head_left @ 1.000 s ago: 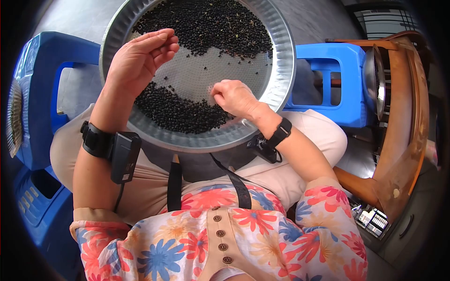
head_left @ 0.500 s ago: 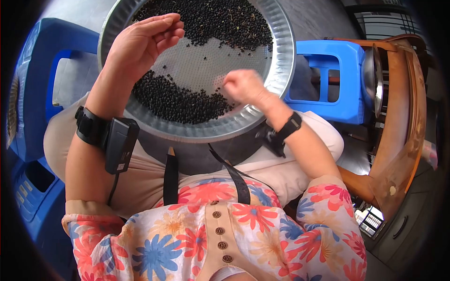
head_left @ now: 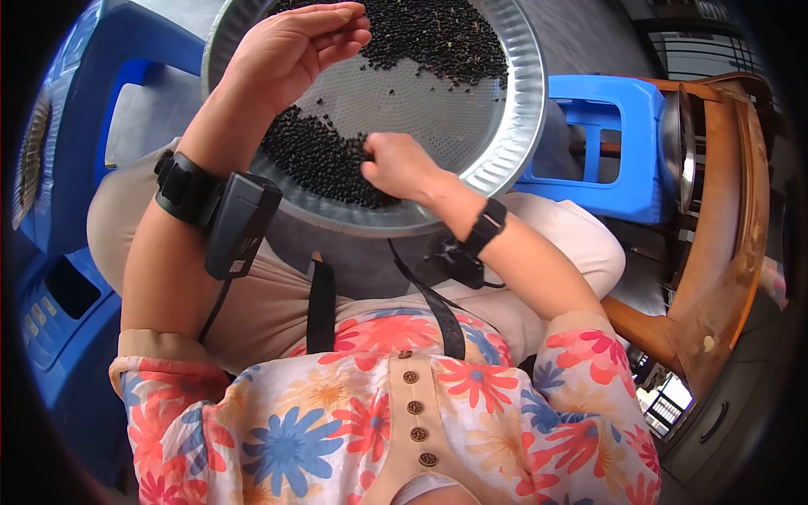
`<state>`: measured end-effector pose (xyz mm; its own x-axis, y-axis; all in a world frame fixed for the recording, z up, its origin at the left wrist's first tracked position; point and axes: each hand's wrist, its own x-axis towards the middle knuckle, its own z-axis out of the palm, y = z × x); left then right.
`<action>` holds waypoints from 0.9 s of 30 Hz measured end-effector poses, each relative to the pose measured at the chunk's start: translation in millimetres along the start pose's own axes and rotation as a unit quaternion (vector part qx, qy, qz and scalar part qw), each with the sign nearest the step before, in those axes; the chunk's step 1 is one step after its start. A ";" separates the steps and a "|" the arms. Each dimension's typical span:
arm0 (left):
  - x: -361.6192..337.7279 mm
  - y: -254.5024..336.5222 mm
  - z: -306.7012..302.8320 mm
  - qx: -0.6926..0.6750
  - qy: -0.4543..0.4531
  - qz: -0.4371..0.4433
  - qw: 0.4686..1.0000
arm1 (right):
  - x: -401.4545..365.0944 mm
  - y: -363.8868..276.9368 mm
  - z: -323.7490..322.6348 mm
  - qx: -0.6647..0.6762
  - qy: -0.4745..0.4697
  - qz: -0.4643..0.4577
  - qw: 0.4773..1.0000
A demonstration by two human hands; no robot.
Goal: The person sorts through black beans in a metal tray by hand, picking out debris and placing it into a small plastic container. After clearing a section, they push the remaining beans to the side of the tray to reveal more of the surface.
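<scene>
A round metal sieve (head_left: 526, 109) with a perforated bottom and fluted wall rests before my lap. Black beans (head_left: 316, 164) form a near heap at its lower left. Another spread of black beans, mixed with paler bits (head_left: 442, 38), covers the far side. My left hand (head_left: 295, 55) hangs above the sieve's left part, fingers curled and pressed together; whatever is in them is hidden. At the right end of the near heap, my right hand (head_left: 400, 167) is closed, its knuckles against the beans. Its fingertips are out of sight.
Blue plastic stools stand on either side, one at left (head_left: 126, 42) and one at right (head_left: 635, 151). On the right stool's outer side is a shiny metal dish (head_left: 680, 151). Beyond it is a wooden chair (head_left: 724, 227). Black devices (head_left: 244, 223) are strapped to both forearms.
My right hand has moved left, from beside the sieve's right wall to the near heap. The near beans sit a little more bunched to the left. My left hand keeps its curled pose.
</scene>
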<state>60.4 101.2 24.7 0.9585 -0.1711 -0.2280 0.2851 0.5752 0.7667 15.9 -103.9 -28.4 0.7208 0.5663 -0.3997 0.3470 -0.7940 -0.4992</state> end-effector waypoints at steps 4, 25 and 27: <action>-3.1 5.8 -2.1 -0.011 -0.001 0.014 1.000 | 27.2 -42.2 -8.4 0.035 0.025 -0.070 0.997; -6.7 10.2 -24.0 -0.033 -0.003 0.038 0.999 | 31.4 -15.2 -24.6 -0.117 -0.013 -0.022 0.993; -3.9 6.7 -14.5 -0.029 -0.010 0.034 0.999 | 24.4 -31.3 -9.5 -0.063 -0.040 -0.077 0.994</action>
<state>58.6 117.4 22.0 0.9755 -0.1461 -0.1646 0.2200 0.6312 0.7437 28.3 -67.4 -15.3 0.6058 0.6944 -0.3884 0.5250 -0.7157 -0.4606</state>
